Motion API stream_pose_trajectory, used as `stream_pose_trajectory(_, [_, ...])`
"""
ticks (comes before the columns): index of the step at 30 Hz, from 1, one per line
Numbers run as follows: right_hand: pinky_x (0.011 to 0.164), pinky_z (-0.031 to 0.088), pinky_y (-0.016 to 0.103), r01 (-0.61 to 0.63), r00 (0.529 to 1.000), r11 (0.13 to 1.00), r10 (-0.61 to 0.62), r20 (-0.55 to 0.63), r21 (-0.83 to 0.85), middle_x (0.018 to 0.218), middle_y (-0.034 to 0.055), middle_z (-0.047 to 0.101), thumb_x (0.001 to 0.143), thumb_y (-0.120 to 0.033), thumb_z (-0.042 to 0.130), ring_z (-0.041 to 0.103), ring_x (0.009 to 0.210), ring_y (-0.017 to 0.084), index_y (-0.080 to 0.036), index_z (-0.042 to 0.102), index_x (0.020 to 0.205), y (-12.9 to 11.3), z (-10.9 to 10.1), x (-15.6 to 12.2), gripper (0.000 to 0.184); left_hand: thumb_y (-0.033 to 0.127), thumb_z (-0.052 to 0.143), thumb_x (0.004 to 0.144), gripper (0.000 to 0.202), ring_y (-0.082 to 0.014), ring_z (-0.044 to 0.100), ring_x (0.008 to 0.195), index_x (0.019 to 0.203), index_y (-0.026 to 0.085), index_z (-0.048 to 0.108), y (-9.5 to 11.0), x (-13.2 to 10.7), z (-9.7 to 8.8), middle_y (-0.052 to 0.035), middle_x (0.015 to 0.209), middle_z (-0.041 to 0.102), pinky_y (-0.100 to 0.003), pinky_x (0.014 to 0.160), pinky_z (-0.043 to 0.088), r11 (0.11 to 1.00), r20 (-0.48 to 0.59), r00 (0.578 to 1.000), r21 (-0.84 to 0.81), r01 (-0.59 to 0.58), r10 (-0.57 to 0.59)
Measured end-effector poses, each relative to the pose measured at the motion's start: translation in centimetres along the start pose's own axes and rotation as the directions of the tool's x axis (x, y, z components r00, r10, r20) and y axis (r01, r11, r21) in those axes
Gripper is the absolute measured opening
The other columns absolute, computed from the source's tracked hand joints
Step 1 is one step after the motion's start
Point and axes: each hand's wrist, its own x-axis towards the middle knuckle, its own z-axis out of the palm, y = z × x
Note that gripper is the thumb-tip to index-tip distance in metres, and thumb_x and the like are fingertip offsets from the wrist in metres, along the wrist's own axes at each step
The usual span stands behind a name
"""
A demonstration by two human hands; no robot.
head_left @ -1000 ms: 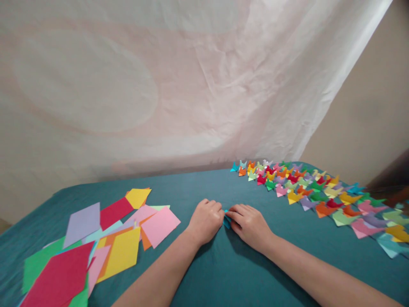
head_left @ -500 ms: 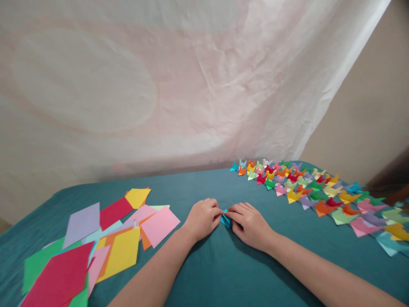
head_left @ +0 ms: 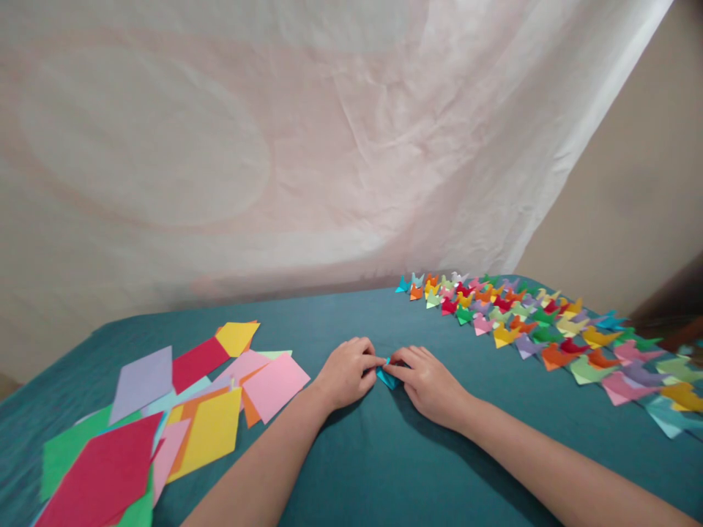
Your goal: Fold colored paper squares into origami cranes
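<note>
Between my two hands, on the dark green cloth, is a small folded piece of blue paper (head_left: 389,378). My left hand (head_left: 351,372) is closed, thumb and index finger pinching the left edge of the paper. From the other side my right hand (head_left: 431,382) also grips it, index fingertip pressing on its top near the left fingertip. The fingers partly cover the paper, so its full folded shape does not show.
To the left lie overlapping sheets of coloured paper, with a red sheet (head_left: 110,468) nearest me and a pink sheet (head_left: 276,386) beside my left forearm. Rows of folded paper birds (head_left: 508,335) stand on the right of the cloth-covered table (head_left: 351,468). A pale curtain (head_left: 307,161) hangs behind.
The blue paper has turned slightly and looks lower and flatter. My right index finger has shifted a little left over it; both hands stay in nearly the same place.
</note>
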Motion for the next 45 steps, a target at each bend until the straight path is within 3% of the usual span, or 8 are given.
stream_pose_trajectory(7, [0.082, 0.035, 0.033, 0.032, 0.998, 0.996, -0.027, 0.063, -0.084, 0.104, 0.0087, 0.056, 0.09, -0.01, 0.042, 0.046, 0.093, 0.02, -0.019, 0.058, 0.116, 0.0, -0.2, -0.1, 0.032, 0.015, 0.049, 0.083, 0.033, -0.0188, 0.048, 0.089, 0.11, 0.027, 0.064, -0.2, 0.1, 0.0, -0.0046, 0.093, 0.054, -0.031, 0.08, 0.04, 0.999, 0.026, 0.999, -0.007, -0.031, 0.031])
stream_pose_trajectory(22, [0.087, 0.036, 0.038, 0.091, 0.968, 0.985, -0.053, 0.245, -0.146, 0.109, 0.0117, 0.053, 0.081, -0.004, 0.044, 0.044, 0.102, 0.025, -0.017, 0.049, 0.127, -0.4, -1.6, -0.3, 0.049, 0.014, 0.051, 0.084, 0.028, -0.0187, 0.049, 0.087, 0.104, 0.026, 0.066, 0.0, 0.3, 0.2, -0.004, 0.091, 0.055, -0.03, 0.074, 0.039, 0.994, 0.037, 0.999, 0.109, -0.026, 0.022])
stream_pose_trajectory(29, [0.09, 0.037, 0.042, 0.122, 0.952, 0.977, -0.064, 0.3, -0.176, 0.113, 0.0138, 0.053, 0.084, -0.008, 0.04, 0.045, 0.106, 0.026, -0.015, 0.043, 0.132, -0.9, -2.4, -0.6, 0.049, 0.014, 0.05, 0.085, 0.029, -0.0184, 0.049, 0.087, 0.105, 0.028, 0.066, 0.1, 0.3, 0.1, -0.0039, 0.092, 0.055, -0.03, 0.074, 0.038, 0.993, 0.047, 0.999, 0.113, -0.02, 0.015])
stream_pose_trajectory(45, [0.097, 0.033, 0.046, 0.119, 0.918, 0.988, -0.073, 0.389, -0.094, 0.134, 0.0167, 0.043, 0.076, -0.006, 0.044, 0.038, 0.122, 0.029, -0.015, 0.043, 0.133, -1.4, -3.9, -1.0, 0.058, 0.016, 0.05, 0.086, 0.027, -0.0184, 0.048, 0.086, 0.102, 0.029, 0.067, 0.5, 0.4, -0.1, -0.004, 0.09, 0.054, -0.03, 0.073, 0.038, 0.992, 0.048, 0.999, 0.128, 0.0, -0.006])
